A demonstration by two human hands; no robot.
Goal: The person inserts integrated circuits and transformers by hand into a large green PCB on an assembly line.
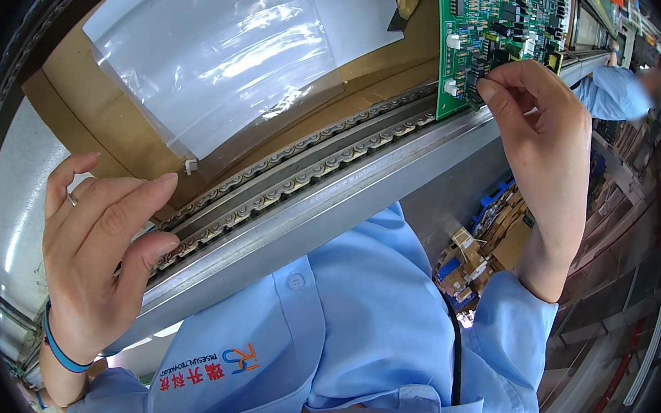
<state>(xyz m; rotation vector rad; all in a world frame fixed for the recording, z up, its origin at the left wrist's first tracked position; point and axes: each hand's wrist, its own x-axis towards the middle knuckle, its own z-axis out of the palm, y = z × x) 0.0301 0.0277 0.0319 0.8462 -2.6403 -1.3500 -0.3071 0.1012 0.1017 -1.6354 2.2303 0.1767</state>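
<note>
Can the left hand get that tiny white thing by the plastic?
Probably yes. The left hand looks empty, its fingers are spread close by, and nothing seems to block the tiny white thing, though depth is unclear.

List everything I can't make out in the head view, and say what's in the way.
- Head view, circuit board: its far end is cut off by the top edge.
- Head view, right hand: its own fingers hide whether it grips a component or only touches it.
- Head view, white piece near the left hand: too small to identify.
- Head view, co-worker: too small and distant to tell what is being handled.
</note>
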